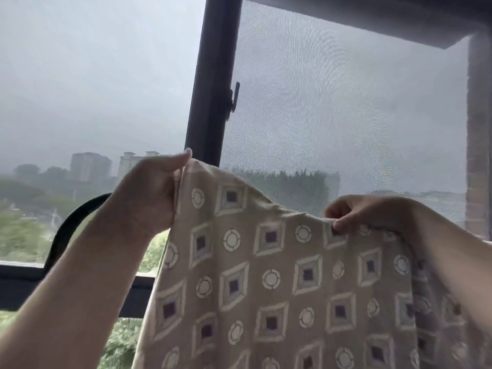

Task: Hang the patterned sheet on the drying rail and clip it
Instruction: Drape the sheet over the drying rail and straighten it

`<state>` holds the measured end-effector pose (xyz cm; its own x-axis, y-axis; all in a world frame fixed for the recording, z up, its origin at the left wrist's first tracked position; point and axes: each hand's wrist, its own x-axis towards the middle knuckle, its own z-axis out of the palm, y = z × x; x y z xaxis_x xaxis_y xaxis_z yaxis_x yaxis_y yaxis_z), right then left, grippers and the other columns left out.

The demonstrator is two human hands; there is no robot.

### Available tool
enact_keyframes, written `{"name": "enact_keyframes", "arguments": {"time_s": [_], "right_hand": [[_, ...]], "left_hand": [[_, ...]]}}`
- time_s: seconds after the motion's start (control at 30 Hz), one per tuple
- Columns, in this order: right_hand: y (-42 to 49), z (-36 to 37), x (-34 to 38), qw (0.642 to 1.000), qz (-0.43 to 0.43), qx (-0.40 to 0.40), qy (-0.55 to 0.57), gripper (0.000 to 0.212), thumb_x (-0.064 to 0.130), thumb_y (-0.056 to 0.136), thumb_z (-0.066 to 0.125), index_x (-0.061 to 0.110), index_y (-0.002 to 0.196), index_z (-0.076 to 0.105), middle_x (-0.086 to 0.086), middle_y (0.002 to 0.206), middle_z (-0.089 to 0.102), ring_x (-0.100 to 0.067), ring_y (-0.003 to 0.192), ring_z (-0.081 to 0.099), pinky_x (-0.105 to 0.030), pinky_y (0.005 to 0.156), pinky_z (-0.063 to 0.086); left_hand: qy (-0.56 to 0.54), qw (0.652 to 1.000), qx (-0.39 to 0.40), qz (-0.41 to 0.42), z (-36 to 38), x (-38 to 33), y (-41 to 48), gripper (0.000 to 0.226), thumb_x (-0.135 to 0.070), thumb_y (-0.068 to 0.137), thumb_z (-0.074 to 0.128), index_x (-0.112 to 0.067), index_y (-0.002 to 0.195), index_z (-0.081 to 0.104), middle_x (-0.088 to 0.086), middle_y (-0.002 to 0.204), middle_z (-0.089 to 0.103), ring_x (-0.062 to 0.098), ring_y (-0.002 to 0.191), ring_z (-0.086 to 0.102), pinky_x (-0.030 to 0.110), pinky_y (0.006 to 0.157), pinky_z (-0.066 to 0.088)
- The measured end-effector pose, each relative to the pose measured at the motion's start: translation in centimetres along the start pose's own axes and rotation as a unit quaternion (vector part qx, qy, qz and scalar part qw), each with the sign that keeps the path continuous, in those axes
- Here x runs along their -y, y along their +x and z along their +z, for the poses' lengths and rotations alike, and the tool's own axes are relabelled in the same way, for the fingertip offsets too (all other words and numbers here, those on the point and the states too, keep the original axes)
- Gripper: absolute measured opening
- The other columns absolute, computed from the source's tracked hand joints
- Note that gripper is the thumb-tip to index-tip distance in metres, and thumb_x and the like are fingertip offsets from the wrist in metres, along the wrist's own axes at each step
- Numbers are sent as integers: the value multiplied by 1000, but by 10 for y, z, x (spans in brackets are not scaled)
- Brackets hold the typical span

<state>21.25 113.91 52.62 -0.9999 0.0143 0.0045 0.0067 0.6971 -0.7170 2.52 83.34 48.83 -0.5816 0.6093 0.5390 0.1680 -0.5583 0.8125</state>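
The patterned sheet (266,275) is held aloft before a window, not yet laid over any rail. Its upper corner is clasped in the left grip (157,187), with the fingers curled round the cloth. Its top edge is pinched between thumb and fingers of the right grip (356,211), and some cloth is draped over that forearm. The held edge is seen to run from the left grip toward 4 o'clock down to the right grip, sagging between the two; the body of the sheet hangs toward 6 o'clock from both. The left grip is the higher, and lies just beside the dark upright frame (210,75). A dark curved bar (69,222) is noted at 8 o'clock from the left grip, below the held edge; whether it is the drying rail cannot be told. No clip is seen. The hanging step is judged barely begun, and the edge is judged to need levelling along 9 to 3 o'clock before it is laid.
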Motion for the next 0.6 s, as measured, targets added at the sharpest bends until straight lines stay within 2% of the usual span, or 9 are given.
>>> {"name": "enact_keyframes", "arguments": {"time_s": [0.07,0.17,0.2,0.27,0.3,0.37,0.5,0.57,0.6], "right_hand": [[-2,0,0,1000,11,-14,-12,52,51,40,95,15,69,73,-3,65,67,-10,53,62,-19,48,49],[-6,3,4,997,9,-64,-45,56,60,43,91,13,70,77,-2,63,70,-8,51,62,-19,48,49],[-8,4,5,994,2,-88,-59,53,62,48,88,14,67,77,0,60,69,-6,49,61,-18,47,48],[-12,8,8,988,-19,-131,-78,38,55,66,82,18,58,75,5,53,64,-2,46,55,-16,45,43],[-13,9,9,986,-31,-147,-78,32,46,73,77,19,56,74,6,51,63,-1,45,54,-16,45,42],[-17,10,11,984,-50,-157,-73,25,30,77,67,16,58,75,2,54,65,-4,47,55,-17,46,43],[-26,3,10,969,-82,-221,-67,21,17,79,67,9,63,78,-13,62,70,-13,50,63,-20,47,50],[-32,-4,4,958,-91,-266,-48,18,26,71,78,9,65,79,-19,67,72,-17,51,66,-21,48,53],[-33,-7,-1,959,-90,-264,-50,31,37,61,87,8,67,78,-20,67,71,-18,52,66,-22,48,53]], "left_hand": [[-10,999,0,-43,7,-13,7,34,-25,95,48,2,82,62,16,65,65,25,59,67,34,60,60],[158,982,-80,-64,-4,-24,20,30,-30,95,54,-5,82,65,24,75,64,24,61,64,38,64,59],[276,953,-114,-52,-11,-25,24,31,-34,92,58,-6,82,68,26,79,63,26,66,61,41,69,58],[484,859,-166,16,-19,-25,24,31,-31,91,62,-7,71,66,16,69,59,25,65,54,33,62,48],[510,844,-162,21,-21,-25,23,33,-28,93,62,-8,66,63,10,64,56,23,60,51,28,56,43],[513,847,-139,-29,-25,-25,25,32,-22,94,60,-11,64,58,6,63,53,20,56,48,26,51,40],[528,832,-157,-60,-28,-26,36,27,-19,91,61,-5,68,58,14,75,60,24,64,54,29,58,45],[567,810,-141,-49,-28,-23,34,35,-22,93,59,-6,62,55,13,72,58,21,62,51,28,54,39],[578,804,-135,-44,-29,-21,35,39,-24,94,58,-7,59,53,11,68,56,20,60,49,27,53,37]]}}
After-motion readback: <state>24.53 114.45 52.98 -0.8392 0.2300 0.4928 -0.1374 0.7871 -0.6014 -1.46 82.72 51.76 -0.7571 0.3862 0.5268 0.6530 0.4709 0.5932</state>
